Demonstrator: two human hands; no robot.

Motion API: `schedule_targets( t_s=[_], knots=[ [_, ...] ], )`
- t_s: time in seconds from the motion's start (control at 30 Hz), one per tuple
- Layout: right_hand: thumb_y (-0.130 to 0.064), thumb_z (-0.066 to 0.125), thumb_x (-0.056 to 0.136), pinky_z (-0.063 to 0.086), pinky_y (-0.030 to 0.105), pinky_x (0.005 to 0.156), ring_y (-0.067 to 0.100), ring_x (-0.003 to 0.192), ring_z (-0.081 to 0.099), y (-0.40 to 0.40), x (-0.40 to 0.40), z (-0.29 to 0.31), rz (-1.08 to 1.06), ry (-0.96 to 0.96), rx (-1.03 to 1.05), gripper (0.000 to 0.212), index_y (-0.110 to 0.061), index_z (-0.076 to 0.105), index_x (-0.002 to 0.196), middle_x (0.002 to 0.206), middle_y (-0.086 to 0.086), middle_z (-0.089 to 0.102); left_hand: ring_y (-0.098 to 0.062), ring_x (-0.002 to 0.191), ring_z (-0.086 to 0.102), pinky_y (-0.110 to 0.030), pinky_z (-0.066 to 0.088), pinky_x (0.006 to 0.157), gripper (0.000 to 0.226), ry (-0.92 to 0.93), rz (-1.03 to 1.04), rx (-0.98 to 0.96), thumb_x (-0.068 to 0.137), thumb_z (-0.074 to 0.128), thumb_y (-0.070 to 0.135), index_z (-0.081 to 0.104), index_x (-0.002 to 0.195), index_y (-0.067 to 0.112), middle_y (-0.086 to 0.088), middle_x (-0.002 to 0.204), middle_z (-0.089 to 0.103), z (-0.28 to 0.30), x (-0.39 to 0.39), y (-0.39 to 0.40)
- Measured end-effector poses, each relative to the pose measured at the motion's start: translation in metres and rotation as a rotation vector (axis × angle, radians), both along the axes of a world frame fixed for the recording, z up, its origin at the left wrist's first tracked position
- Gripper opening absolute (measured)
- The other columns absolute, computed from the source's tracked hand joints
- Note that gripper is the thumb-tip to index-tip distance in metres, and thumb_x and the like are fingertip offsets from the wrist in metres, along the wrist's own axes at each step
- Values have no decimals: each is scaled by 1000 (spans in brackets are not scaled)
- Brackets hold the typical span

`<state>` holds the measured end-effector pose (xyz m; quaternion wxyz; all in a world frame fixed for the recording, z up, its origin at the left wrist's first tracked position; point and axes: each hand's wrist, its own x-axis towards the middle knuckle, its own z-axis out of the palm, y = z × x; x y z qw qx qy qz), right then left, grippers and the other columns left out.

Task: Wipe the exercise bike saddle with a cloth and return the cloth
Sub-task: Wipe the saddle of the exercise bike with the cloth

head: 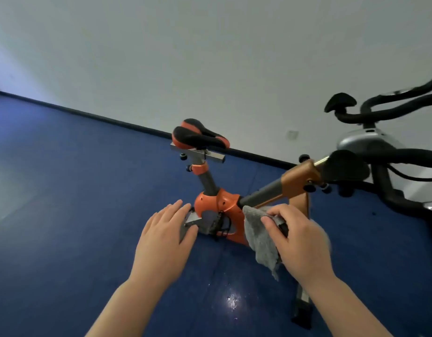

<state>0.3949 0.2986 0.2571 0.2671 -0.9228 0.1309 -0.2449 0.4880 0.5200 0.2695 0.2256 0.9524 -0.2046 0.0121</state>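
Both hands are low by the orange bike frame [224,203]: the right hand [300,239] pinches a grey fluffy cloth [258,234], seemingly draped over a dark bar; the left hand [164,234] is spread, empty. Black-and-orange padded saddle [199,135] stands well apart, apparently unwiped; wiping and return remain

place: gym room | evidence: exercise bike [217,205], blue mat floor [64,190], bare white wall [210,57]
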Motion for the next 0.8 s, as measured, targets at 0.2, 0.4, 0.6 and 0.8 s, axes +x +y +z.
schedule_targets(
  t_s=[0.2,0.4,0.6,0.8],
  knots=[
    [-36,57,89,53,26,64,5,76,60,84,85,-13,84,21,27,9,-28,58,92,85,-17,60,-10,141,21,-28,13,116,52,33,42,31,93,41,43,32,143,31,12,153,27,-6,69,77],
    [-38,57,90,50,17,64,2,77,57,115,135,-9,128,35,14,8,-31,57,93,86,-21,57,-11,141,21,-29,14,116,52,66,16,15,93,41,43,32,143,32,13,153,27,-11,114,94],
    [-38,56,90,52,24,61,6,75,58,93,190,-17,132,57,-11,9,-29,56,92,84,-17,58,-9,140,22,-27,15,114,52,92,19,0,93,41,45,31,143,33,15,153,26,-23,159,77],
    [-36,56,90,49,24,60,5,73,57,45,260,-27,144,61,4,8,-29,56,89,83,-15,59,-11,141,21,-28,15,115,53,91,77,-8,93,42,43,30,143,32,13,153,26,-26,231,37]
  ],
)
